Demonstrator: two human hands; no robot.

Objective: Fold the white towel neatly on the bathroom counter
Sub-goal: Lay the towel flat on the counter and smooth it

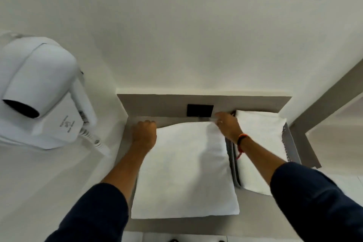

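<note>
Now, largest first
Tabletop (125,224): carrying the white towel along its middle, under the wall
White towel (184,173): lying flat as a folded rectangle, far edge near the black socket (200,110)
Second towel (261,143): sitting folded in a tray (293,149) just right of it
Left hand (145,134): clenching the towel's far left corner
Right hand (227,125): pinching the far right corner
Hair dryer (37,88): hanging on the left wall
</note>
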